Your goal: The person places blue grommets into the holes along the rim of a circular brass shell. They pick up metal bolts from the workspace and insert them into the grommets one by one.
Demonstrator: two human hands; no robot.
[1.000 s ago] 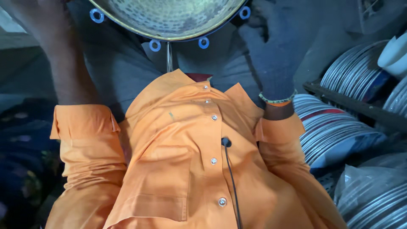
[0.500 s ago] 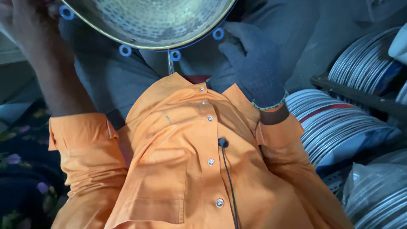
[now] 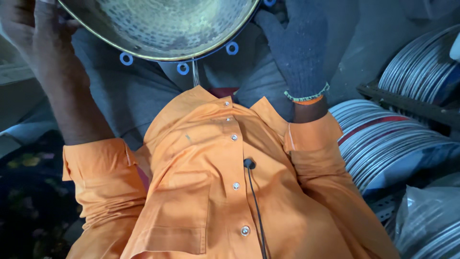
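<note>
Stacks of round metal plates (image 3: 383,144) are lying on dark shelves (image 3: 407,103) at the right side of the frame. At the top centre, a hammered brass bowl (image 3: 163,24) is being held up above the orange shirt (image 3: 225,192). At the upper left, the bare left hand (image 3: 38,33) is gripping the bowl's rim with fingers closed on it. The right hand (image 3: 297,48), in a dark knitted glove, is touching the bowl's right edge; its fingers are lying together.

bowl (image 3: 163,24): dull brass-gold, hammered dimple pattern, dark patches
rings (image 3: 183,68): light blue
glove (image 3: 297,52): dark navy knit, green-orange cuff
shirt (image 3: 211,192): plain orange, pale buttons
stacked discs (image 3: 383,144): silver-grey, one red edge
</note>
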